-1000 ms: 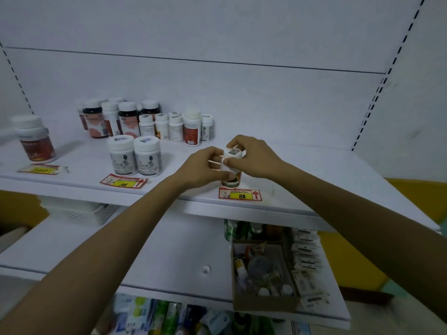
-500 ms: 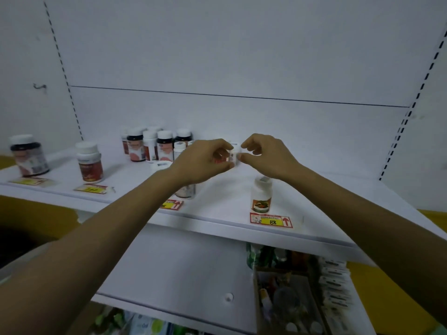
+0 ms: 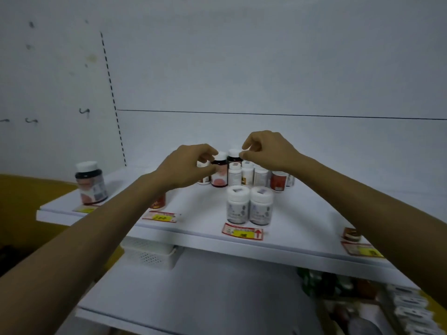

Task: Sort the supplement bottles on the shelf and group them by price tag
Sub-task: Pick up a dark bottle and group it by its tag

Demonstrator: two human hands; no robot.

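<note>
J: Moved since prev frames: both hands left the front-right tag spot and now sit over the back cluster (image 3: 261, 176). Cam swung left too. Small white item they held betw. them isn't visible now.
M: Hand states?
J: The left hand (image 3: 191, 166) has fingers curled at the neck of the red-label bottle (image 3: 220, 176). Looks touching, but w/ the blur I can't tell if it's a real grip. On the right hand (image 3: 268, 153), thumb + forefinger tips are close together, just beside the cap of the dark bottle (image 3: 234, 155). Can't tell if it pinches anything.
M: Meaning for task?
J: Prob. choosing the next bottle to sort. Most bottles are in that cluster, not by a tag, so roughly mid-task imo.
M: Grouped so far?
J: Along the front of the shelf (image 3: 297, 221), two white bottles (image 3: 249, 209) stand upright and touching behind the middle tag (image 3: 243, 232). The big bottle (image 3: 90, 183) is behind the far-left tag (image 3: 84, 209). A half-hidden bottle (image 3: 158, 201) sits behind the second tag (image 3: 161, 216). A small bottle (image 3: 352, 234), partly behind the right forearm, is by the right tag (image 3: 362, 250).
M: Room?
J: White back panel (image 3: 266, 68) and a lower shelf (image 3: 193, 298) w/ a white basket (image 3: 151, 253). Yellow wall (image 3: 31, 189) at left.
</note>
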